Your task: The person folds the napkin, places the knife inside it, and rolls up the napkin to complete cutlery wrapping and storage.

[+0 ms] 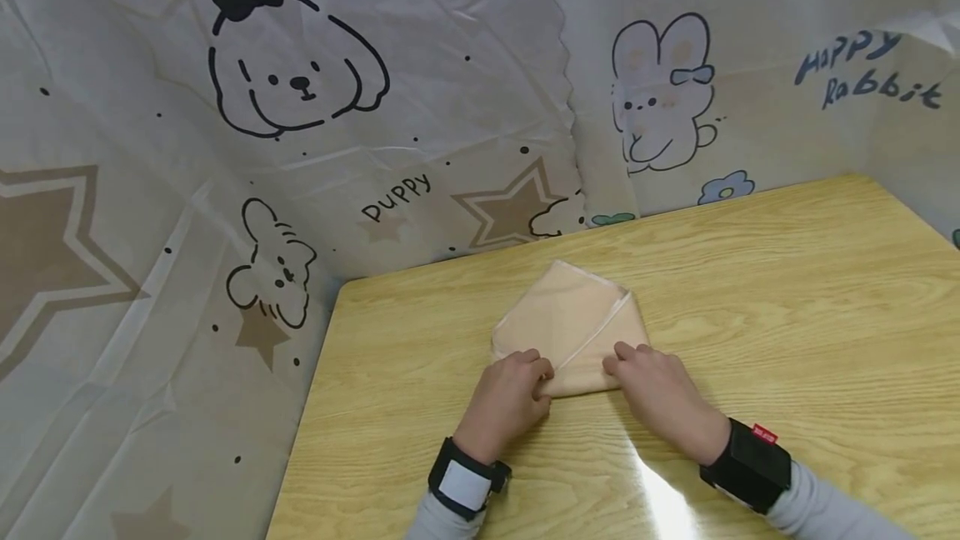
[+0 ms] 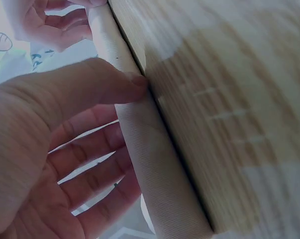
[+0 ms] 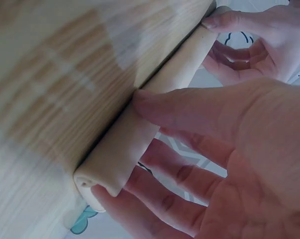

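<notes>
A peach cloth with pale stitched edges lies folded on the wooden table, its far end coming to a blunt point. My left hand pinches the left part of its near edge, thumb in front and fingers over the top. At the right part of the same edge, my right hand pinches it likewise. Seen from the left wrist, that near edge is a thick rounded fold under the thumb. The right wrist view shows the end of the cloth roll, with layers curled inside. The cloth's underside is hidden.
The light wooden table reaches well past the cloth on both sides. Behind it and at the left hangs a white printed curtain with cartoon animals and stars. A bright glare patch lies on the table between the forearms.
</notes>
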{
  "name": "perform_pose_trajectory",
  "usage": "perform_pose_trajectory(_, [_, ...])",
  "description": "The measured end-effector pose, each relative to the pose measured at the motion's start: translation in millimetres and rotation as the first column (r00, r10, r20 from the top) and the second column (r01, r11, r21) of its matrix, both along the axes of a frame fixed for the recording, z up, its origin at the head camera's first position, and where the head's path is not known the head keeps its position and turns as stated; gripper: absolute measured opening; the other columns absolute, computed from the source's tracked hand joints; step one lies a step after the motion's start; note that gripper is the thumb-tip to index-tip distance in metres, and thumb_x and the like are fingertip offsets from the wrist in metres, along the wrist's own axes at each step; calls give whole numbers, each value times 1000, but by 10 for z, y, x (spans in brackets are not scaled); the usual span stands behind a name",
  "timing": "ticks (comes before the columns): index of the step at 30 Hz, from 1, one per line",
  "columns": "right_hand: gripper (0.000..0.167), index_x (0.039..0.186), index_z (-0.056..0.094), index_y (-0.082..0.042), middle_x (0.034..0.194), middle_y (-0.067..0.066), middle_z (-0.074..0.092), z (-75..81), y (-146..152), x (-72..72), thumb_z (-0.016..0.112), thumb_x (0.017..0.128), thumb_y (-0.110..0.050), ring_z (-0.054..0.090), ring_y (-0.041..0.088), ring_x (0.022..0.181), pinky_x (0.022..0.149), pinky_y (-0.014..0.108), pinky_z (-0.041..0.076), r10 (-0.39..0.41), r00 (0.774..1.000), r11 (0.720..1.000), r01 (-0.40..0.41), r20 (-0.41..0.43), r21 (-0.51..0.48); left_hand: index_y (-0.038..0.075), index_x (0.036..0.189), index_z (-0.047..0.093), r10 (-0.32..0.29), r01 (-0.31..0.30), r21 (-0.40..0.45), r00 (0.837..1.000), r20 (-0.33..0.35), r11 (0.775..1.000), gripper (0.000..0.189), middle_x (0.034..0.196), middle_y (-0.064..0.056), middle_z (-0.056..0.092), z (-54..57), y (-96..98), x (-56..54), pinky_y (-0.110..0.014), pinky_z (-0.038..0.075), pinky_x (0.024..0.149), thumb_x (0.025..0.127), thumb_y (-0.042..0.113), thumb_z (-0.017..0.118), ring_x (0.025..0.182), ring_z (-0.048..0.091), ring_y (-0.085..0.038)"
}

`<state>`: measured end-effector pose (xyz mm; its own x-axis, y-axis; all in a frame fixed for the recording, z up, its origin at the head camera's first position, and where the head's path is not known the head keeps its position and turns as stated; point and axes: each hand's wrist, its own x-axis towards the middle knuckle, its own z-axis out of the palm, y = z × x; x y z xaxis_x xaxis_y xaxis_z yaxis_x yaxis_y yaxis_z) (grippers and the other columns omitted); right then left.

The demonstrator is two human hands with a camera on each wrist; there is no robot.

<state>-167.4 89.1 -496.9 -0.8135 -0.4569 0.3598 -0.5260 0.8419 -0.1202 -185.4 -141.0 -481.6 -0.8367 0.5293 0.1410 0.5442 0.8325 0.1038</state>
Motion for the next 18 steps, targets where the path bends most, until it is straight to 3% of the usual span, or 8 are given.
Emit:
perform_pose_trajectory(7, [24,87,70,-10,75,3,54,17,9,6,72,78,13,53,18,55,42,29,39,5,1000,1000,-5,-8,23,16,91,74,-46,45,23,999,18,999,15,78,10,55,-17,-34,-36,-19,41,60,77,12,76,70,50,-5])
perform_pose_trajectory(13, [31,91,68,-10,75,2,53,39,45,-14,67,76,16,53,17,55,42,31,39,29,998,999,-28,50,-24,15,101,79,-45,42,36,996,75,998,12,88,8,60,-3,-49,-32,-20,47,68,90,15,72,80,55,-7])
perform_pose_trajectory(18, [33,93,63,-13,75,1,52,49,71,-80,67,76,15,50,16,54,42,30,36,54,998,998,-53,45,-24,18,105,80,-25,27,-36,999,46,999,14,91,5,59,23,-43,-8,-25,44,71,97,21,70,82,53,-13])
